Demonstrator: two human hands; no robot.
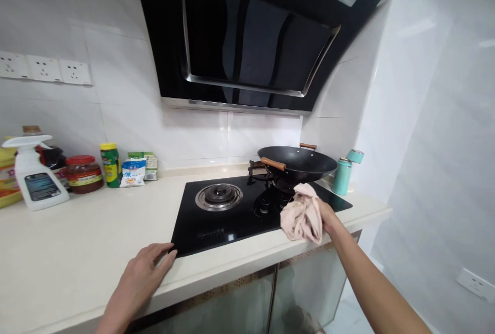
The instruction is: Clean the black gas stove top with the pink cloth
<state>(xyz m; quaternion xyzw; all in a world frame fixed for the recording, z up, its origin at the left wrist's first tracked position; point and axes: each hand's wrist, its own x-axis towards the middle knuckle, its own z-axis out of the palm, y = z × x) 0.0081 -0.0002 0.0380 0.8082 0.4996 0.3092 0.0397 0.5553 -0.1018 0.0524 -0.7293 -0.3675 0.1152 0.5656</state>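
Observation:
My right hand [327, 215] is closed on a crumpled pale pink cloth [302, 216], which partly hides its fingers. The cloth lies over the front right edge of a black glass gas stove [240, 228], close to the control knobs [264, 205]. At the stove's front left corner, my left hand [141, 274] rests on the counter with fingers stretched out, their tips by the glass edge. It holds nothing. A black wok [299, 161] with wooden handles stands over the right burner. The left burner [219, 196] is uncovered.
Above the stove hangs a black range hood [251, 40]. A white spray bottle [40, 182], a red-lidded jar [84, 175], a green shaker [111, 166] and seasoning packets [133, 171] line the back left counter. A turquoise canister [342, 177] stands right of the wok.

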